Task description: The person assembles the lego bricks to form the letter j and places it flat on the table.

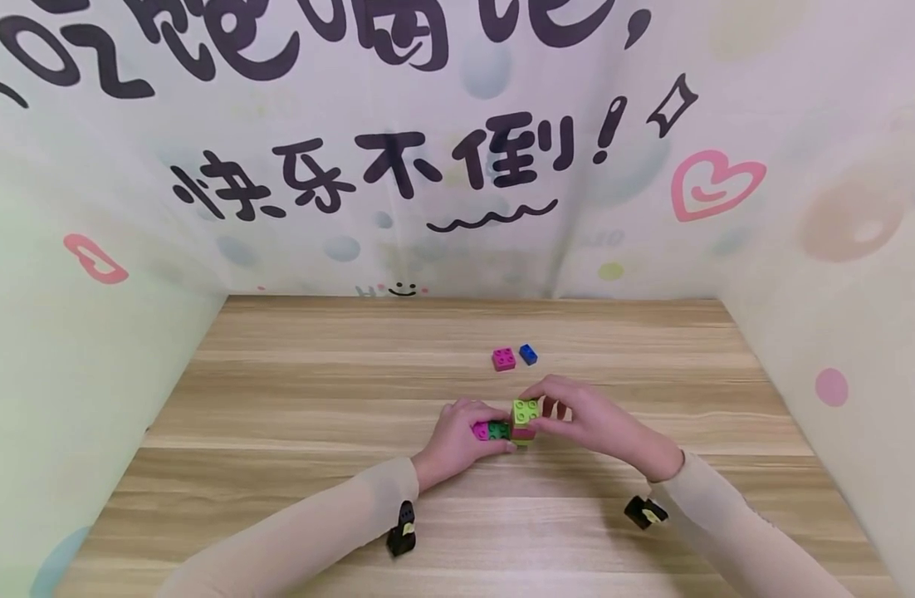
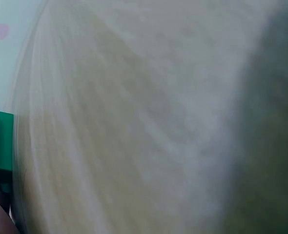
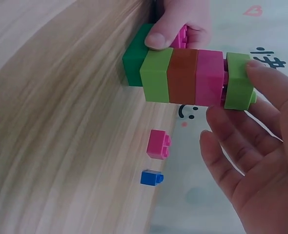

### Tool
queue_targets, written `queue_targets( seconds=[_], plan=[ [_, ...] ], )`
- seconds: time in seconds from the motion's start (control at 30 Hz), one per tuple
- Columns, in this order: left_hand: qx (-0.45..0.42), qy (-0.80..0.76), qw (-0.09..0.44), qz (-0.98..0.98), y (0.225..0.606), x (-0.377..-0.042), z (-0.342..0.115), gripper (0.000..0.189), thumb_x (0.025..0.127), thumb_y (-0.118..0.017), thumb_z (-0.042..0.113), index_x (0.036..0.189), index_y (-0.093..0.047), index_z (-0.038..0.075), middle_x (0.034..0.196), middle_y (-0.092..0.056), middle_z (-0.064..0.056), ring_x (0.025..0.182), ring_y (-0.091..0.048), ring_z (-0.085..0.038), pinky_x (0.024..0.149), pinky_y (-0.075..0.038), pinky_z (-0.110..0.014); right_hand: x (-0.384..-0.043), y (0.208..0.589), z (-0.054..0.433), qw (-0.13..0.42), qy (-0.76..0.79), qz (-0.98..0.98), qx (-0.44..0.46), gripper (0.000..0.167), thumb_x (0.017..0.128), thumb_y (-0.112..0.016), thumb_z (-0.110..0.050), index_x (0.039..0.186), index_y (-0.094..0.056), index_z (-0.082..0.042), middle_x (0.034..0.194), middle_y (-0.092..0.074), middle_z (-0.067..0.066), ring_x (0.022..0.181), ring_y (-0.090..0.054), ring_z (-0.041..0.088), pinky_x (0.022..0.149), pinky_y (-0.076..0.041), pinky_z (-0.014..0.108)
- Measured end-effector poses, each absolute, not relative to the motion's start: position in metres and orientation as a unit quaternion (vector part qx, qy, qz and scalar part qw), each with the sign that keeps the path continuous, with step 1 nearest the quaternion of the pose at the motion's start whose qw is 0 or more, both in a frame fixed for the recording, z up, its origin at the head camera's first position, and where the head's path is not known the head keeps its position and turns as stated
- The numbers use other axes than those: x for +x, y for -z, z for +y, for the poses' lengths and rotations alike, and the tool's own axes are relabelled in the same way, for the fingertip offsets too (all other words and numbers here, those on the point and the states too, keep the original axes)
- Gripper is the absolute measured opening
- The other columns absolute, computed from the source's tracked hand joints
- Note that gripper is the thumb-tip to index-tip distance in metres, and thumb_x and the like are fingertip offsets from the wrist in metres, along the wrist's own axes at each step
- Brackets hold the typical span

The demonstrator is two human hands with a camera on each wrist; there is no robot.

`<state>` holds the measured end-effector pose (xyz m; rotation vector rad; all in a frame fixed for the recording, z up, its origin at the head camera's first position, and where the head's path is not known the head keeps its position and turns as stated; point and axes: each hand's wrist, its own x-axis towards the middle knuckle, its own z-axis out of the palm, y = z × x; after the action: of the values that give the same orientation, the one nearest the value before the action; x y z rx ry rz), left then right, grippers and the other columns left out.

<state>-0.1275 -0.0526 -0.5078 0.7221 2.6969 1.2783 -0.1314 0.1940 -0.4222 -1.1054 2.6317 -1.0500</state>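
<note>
In the right wrist view, a stack runs from a lime green brick [image 3: 155, 75] through a brown brick [image 3: 182, 75] to a pink brick [image 3: 209, 78]. My right hand [image 1: 588, 419] pinches another lime green brick [image 3: 237, 80] between thumb and fingers at the stack's top; a narrow gap with studs shows beneath it. My left hand [image 1: 457, 438] grips the build low on the table, its thumb lying over the lower lime and dark green bricks. Beside the stack sit a dark green brick [image 1: 496, 430] and a magenta brick [image 1: 481, 431], partly hidden by the left hand.
Farther back on the wooden table [image 1: 315, 357] lie a loose pink brick [image 1: 504, 359] and a smaller blue brick [image 1: 528, 355]. A printed cloth wall [image 1: 457, 257] borders the table's back, with side walls at left and right.
</note>
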Motion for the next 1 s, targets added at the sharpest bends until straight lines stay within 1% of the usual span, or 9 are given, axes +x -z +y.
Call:
queue_targets(
  seconds=[0.2, 0.53, 0.67, 0.77, 0.87, 1.0],
  plan=[
    [0.238, -0.415, 0.032, 0.878, 0.508, -0.130, -0.053, 0.044, 0.083, -0.089, 0.037, 0.122, -0.078, 0.021, 0.114, -0.076, 0.005, 0.109, -0.058, -0.016, 0.095, -0.037, -0.039, -0.133, 0.420, 0.193, 0.062, 0.332, 0.873, -0.352, 0.028, 0.098, -0.075, -0.022, 0.124, -0.070, -0.012, 0.108, -0.069, -0.004, 0.087, -0.061, 0.006, 0.072, -0.055, 0.026],
    [0.239, -0.416, 0.032, 0.877, 0.509, -0.131, -0.053, 0.044, 0.083, -0.089, 0.036, 0.123, -0.078, 0.020, 0.115, -0.077, 0.005, 0.109, -0.058, -0.016, 0.095, -0.037, -0.039, -0.135, 0.423, 0.193, 0.046, 0.321, 0.870, -0.372, 0.030, 0.097, -0.076, -0.017, 0.125, -0.069, -0.010, 0.107, -0.070, -0.003, 0.086, -0.062, 0.008, 0.072, -0.056, 0.027],
    [0.243, -0.414, 0.028, 0.877, 0.508, -0.131, -0.053, 0.045, 0.083, -0.089, 0.036, 0.123, -0.078, 0.019, 0.116, -0.076, 0.004, 0.108, -0.058, -0.015, 0.095, -0.037, -0.039, -0.134, 0.424, 0.193, 0.028, 0.311, 0.870, -0.381, 0.030, 0.097, -0.076, -0.016, 0.125, -0.069, -0.010, 0.105, -0.069, -0.003, 0.086, -0.063, 0.010, 0.070, -0.057, 0.031],
    [0.247, -0.413, 0.027, 0.876, 0.507, -0.130, -0.052, 0.047, 0.082, -0.089, 0.037, 0.123, -0.078, 0.018, 0.116, -0.077, 0.004, 0.108, -0.058, -0.015, 0.095, -0.038, -0.039, -0.131, 0.426, 0.193, 0.005, 0.306, 0.870, -0.387, 0.030, 0.095, -0.077, -0.014, 0.124, -0.069, -0.010, 0.103, -0.070, -0.003, 0.085, -0.063, 0.009, 0.067, -0.057, 0.032],
    [0.247, -0.412, 0.028, 0.876, 0.508, -0.129, -0.052, 0.046, 0.082, -0.090, 0.037, 0.123, -0.078, 0.019, 0.115, -0.076, 0.004, 0.107, -0.059, -0.015, 0.096, -0.038, -0.040, -0.128, 0.428, 0.192, -0.018, 0.293, 0.872, -0.392, 0.031, 0.094, -0.079, -0.014, 0.123, -0.069, -0.009, 0.104, -0.072, -0.003, 0.084, -0.064, 0.009, 0.067, -0.056, 0.029],
    [0.240, -0.414, 0.035, 0.878, 0.508, -0.128, -0.052, 0.045, 0.082, -0.089, 0.037, 0.122, -0.078, 0.020, 0.115, -0.076, 0.005, 0.108, -0.058, -0.014, 0.097, -0.037, -0.040, -0.126, 0.432, 0.191, -0.029, 0.270, 0.876, -0.398, 0.035, 0.095, -0.078, -0.017, 0.126, -0.068, -0.007, 0.105, -0.072, -0.002, 0.083, -0.063, 0.009, 0.068, -0.055, 0.026]
  ],
)
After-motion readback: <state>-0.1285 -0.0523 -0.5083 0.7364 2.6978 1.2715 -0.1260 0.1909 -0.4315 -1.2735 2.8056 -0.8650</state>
